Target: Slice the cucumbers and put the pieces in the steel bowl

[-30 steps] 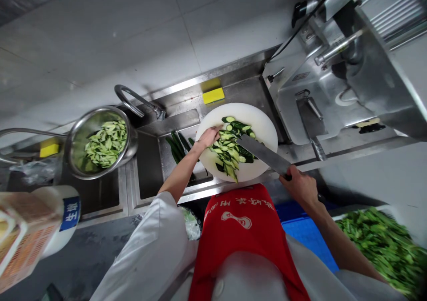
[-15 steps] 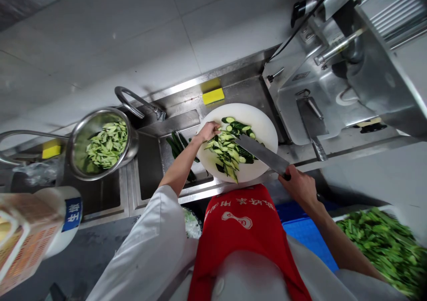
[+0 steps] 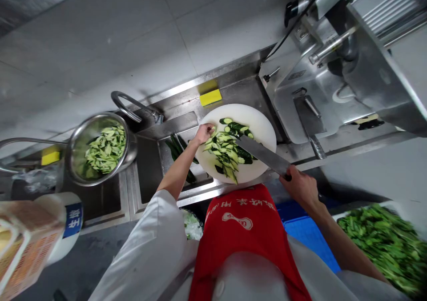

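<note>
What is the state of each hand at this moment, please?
Left hand: fingers curled, at the cut cucumber pieces; whether it grips one cannot be told.
Right hand: closed, holding the knife by its handle.

A steel table (image 3: 238, 92) carries a round white board (image 3: 264, 130), partly over a sunken basin (image 3: 149, 167). From the board, a yellow sponge (image 3: 210, 97) sits at eleven o'clock, green cucumbers (image 3: 174, 148) in the basin at nine, a metal bowl (image 3: 131, 152) farther that way.

Dim, cool light; glare along steel ledge (image 3: 180, 88); edges stretched.
</note>
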Action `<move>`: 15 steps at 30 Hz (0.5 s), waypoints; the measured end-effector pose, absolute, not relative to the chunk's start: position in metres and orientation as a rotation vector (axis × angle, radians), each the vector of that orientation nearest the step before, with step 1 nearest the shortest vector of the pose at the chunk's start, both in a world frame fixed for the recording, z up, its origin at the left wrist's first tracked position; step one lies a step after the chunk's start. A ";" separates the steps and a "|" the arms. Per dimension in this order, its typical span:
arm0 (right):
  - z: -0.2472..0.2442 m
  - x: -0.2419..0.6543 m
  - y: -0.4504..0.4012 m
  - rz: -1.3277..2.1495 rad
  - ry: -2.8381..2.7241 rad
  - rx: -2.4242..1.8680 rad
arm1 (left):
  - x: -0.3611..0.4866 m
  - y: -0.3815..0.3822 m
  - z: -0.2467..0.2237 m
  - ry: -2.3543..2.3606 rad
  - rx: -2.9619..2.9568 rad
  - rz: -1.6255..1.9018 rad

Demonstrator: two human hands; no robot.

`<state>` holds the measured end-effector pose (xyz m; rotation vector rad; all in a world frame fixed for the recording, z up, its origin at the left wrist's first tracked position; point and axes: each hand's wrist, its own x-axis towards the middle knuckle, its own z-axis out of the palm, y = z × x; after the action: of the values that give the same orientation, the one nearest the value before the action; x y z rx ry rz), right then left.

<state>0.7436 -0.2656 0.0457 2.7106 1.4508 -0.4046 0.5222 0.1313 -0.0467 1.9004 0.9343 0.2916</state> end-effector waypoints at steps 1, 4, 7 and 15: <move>0.045 0.744 -0.265 -0.399 1.454 2.710 | 0.521 0.132 -0.048 0.959 1.848 0.330; 0.044 0.744 -0.264 -0.380 1.464 2.710 | 0.519 0.131 -0.052 0.984 1.768 0.437; 0.044 0.744 -0.261 -0.364 1.485 2.696 | 0.517 0.128 -0.055 1.009 1.713 0.504; 0.049 0.740 -0.256 -0.214 1.589 2.643 | 0.513 0.111 -0.033 0.895 1.425 0.651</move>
<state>0.7404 -0.2560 0.0487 2.6430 1.5889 -0.2137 0.5126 0.1112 -0.0334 1.4254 0.8952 0.6510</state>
